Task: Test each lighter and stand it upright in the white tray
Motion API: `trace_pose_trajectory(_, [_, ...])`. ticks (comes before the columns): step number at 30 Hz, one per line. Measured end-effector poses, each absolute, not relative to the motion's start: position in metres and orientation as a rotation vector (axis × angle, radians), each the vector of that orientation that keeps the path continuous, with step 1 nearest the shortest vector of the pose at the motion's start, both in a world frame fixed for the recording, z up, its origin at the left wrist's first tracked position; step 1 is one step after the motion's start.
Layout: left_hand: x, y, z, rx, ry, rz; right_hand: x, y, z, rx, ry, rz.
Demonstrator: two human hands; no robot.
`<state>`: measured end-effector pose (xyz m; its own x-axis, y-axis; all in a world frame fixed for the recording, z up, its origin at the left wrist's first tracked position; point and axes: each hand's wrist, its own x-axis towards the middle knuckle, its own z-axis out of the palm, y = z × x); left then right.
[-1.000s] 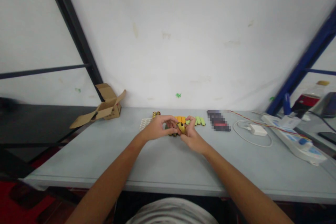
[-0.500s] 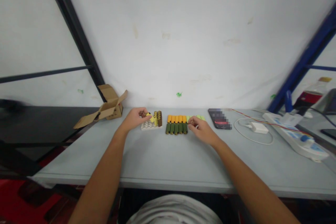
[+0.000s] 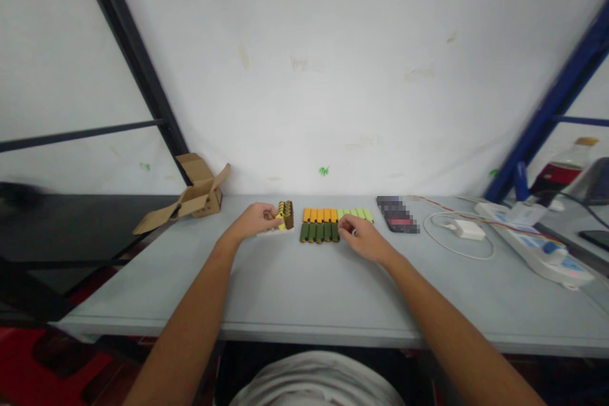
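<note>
My left hand [image 3: 257, 219] is closed in a pinch over a white holder with round hollows [image 3: 272, 232], mostly hidden under the fingers. A small yellow cylinder [image 3: 280, 224] shows at the fingertips. Beside it, dark brown cylinders with yellow ends [image 3: 289, 216] stand in the holder. My right hand [image 3: 359, 233] hovers at the right end of a row of dark green cylinders [image 3: 320, 232], its thumb and fingers curled together; what they hold, if anything, is hidden. Behind lie a row of orange cylinders [image 3: 320, 215] and light green ones [image 3: 354, 212].
An open cardboard box [image 3: 204, 196] stands at the back left. To the right are a dark phone [image 3: 398, 214], a white charger [image 3: 469, 229] with its looped cable, and a power strip [image 3: 533, 247]. A bottle [image 3: 566, 168] stands at the far right.
My left hand has moved right and down, bringing the yellow cylinder onto the holder. The right hand has shifted slightly left, fingers still curled.
</note>
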<state>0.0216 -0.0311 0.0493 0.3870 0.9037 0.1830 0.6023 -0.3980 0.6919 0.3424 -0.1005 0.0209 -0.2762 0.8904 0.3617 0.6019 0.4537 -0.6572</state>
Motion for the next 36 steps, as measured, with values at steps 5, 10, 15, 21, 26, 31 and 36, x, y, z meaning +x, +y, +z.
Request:
trace_pose_trajectory(5, [0.026, -0.032, 0.050, 2.136, 1.290, 0.729, 0.348, -0.094, 0.010, -1.083, -2.142, 0.244])
trace_pose_trajectory(10, [0.024, -0.030, 0.047, 2.132, 1.308, 0.693, 0.347, -0.094, 0.008, -1.030, -2.406, 0.239])
trace_pose_trajectory(15, [0.009, -0.027, 0.048, 2.008, 1.157, 0.629, 0.347, -0.096, 0.017, -1.228, -2.471, 0.097])
trace_pose_trajectory(21, [-0.006, -0.016, 0.042, 2.000, 1.333, 0.874, 0.362, -0.101, 0.017, -1.289, -2.561, -0.002])
trace_pose_trajectory(26, [-0.007, -0.005, 0.024, 2.011, 1.508, 0.995, 0.358, -0.106, 0.020, -1.278, -2.495, 0.125])
trace_pose_trajectory(31, [-0.006, -0.003, 0.022, 2.023, 1.641, 1.063, 0.346, -0.108, 0.034, -1.067, -2.041, 0.497])
trace_pose_trajectory(36, [-0.007, 0.001, 0.021, 1.952, 1.790, 1.083, 0.346, -0.099, 0.035, -1.026, -1.649, 0.544])
